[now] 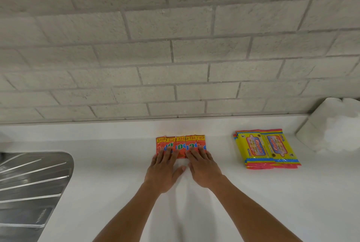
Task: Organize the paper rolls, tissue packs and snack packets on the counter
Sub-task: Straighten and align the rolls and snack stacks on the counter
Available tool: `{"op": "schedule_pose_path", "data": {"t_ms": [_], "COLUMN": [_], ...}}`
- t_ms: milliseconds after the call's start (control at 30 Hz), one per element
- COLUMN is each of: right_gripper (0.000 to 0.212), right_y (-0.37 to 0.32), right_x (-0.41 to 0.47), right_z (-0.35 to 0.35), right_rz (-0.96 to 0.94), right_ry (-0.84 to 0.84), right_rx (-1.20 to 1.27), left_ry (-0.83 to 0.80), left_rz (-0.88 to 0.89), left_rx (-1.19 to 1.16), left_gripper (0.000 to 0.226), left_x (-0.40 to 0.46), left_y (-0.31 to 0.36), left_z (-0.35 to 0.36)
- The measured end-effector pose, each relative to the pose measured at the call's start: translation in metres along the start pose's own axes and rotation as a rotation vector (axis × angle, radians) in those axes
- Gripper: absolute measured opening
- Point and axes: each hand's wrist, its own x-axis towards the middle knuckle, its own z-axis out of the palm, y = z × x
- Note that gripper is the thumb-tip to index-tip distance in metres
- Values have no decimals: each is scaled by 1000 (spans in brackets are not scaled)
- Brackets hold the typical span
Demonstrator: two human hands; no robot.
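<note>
Several orange snack packets [180, 145] lie side by side in a row on the white counter [116, 163], near the wall. My left hand [162, 171] rests flat with fingers on the left packets. My right hand [203, 167] rests flat with fingers on the right packets. Both hands press down and grip nothing. To the right lie two stacks of yellow tissue packs [266, 148] with pink ends, side by side. White paper rolls [335, 124] stand at the far right against the wall, partly cut off by the frame edge.
A steel sink drainboard [33, 185] is set into the counter at the left. A grey brick-tile wall [175, 46] rises behind the counter. Bare counter lies between the packets and the drainboard, and in front of my hands.
</note>
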Motion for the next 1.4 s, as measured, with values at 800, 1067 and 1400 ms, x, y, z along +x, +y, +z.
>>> {"op": "schedule_pose_path", "data": {"t_ms": [800, 1067, 1400], "right_gripper": [56, 57, 58], "right_y": [-17, -15, -14], "right_x": [2, 1, 2], "right_z": [2, 3, 3], "right_rz": [5, 14, 5], "right_ry": [-4, -6, 6], "right_rx": [13, 2, 22], "left_ry": [5, 19, 18], "left_rz": [-43, -44, -58], "left_rx": [-52, -44, -43], "left_gripper": [121, 119, 121], "left_x": [-9, -8, -8], "left_y": [-24, -18, -11], "left_z": [-2, -1, -1]}}
